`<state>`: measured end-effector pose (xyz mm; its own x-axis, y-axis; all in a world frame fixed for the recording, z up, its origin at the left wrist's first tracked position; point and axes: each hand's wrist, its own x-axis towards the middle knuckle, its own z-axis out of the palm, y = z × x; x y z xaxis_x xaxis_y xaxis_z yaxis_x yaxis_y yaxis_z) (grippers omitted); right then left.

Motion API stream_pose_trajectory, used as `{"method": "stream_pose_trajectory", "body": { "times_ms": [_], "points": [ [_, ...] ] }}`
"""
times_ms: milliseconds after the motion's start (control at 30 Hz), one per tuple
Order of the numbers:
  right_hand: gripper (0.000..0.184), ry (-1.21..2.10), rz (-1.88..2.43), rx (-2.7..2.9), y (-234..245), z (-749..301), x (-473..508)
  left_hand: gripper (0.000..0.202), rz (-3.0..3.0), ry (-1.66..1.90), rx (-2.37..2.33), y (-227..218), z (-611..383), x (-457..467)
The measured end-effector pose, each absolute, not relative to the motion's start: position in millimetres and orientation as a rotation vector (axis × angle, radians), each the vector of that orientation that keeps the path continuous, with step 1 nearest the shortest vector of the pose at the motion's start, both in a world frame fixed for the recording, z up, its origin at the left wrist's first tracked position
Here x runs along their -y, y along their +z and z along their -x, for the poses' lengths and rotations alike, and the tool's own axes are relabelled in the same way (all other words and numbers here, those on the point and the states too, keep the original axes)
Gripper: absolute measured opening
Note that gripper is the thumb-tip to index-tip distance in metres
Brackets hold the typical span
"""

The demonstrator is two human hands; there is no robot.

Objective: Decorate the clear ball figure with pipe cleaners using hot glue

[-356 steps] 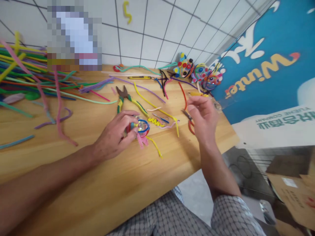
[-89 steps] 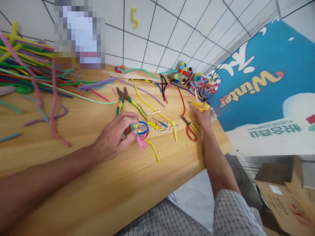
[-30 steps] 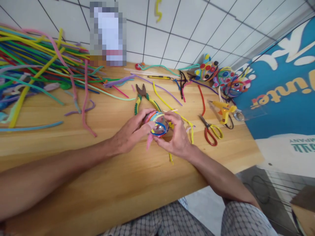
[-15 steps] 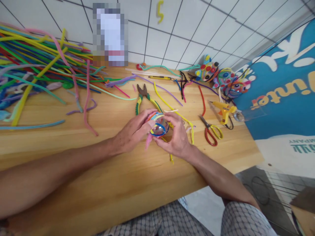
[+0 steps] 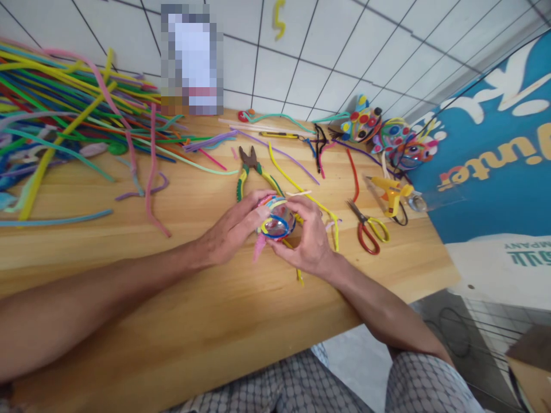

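A small clear ball wrapped in coloured pipe cleaners [image 5: 276, 220] is held just above the wooden table [image 5: 206, 321], near its middle. My left hand [image 5: 235, 229] grips it from the left, fingers curled over its top. My right hand [image 5: 307, 238] cups it from the right and below, fingers closed on it. A pink pipe-cleaner tail hangs under the ball. Yellow pipe cleaners [image 5: 301, 192] lie on the table behind and beneath my hands.
Pliers [image 5: 247, 166] lie just behind my hands. Red-and-yellow scissors [image 5: 368, 229] and a yellow glue gun [image 5: 391, 192] are to the right. A heap of long pipe cleaners [image 5: 64, 126] fills the left. Finished colourful balls [image 5: 379, 129] sit far right by a blue panel [image 5: 495, 155].
Three seconds ago my right hand was out by the glue gun; it has come back and closed on the ball. Over the last second both hands have barely shifted.
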<state>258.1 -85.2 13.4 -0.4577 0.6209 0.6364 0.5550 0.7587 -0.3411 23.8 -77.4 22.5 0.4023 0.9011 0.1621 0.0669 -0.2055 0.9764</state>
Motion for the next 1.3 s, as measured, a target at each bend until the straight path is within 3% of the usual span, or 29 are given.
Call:
{"method": "stream_pose_trajectory", "body": {
  "times_ms": [400,633,867,1300],
  "points": [
    [0.081,0.111,0.859,2.19,12.3,-258.6,84.8,0.062,-1.559,0.878,-0.941,28.0,-26.8,75.7],
    [0.084,0.139,0.904,2.193,12.2,-260.9,84.6,0.052,-1.509,0.95,-0.882,23.0,-24.4,75.0],
    [0.085,0.137,0.909,2.177,12.5,-261.3,85.7,0.063,-1.416,0.892,-0.868,28.2,-27.1,72.8],
    [0.083,0.096,0.902,2.215,8.6,-258.7,84.8,0.056,-1.49,0.893,-0.943,23.2,-28.1,72.9]
  ]
}}
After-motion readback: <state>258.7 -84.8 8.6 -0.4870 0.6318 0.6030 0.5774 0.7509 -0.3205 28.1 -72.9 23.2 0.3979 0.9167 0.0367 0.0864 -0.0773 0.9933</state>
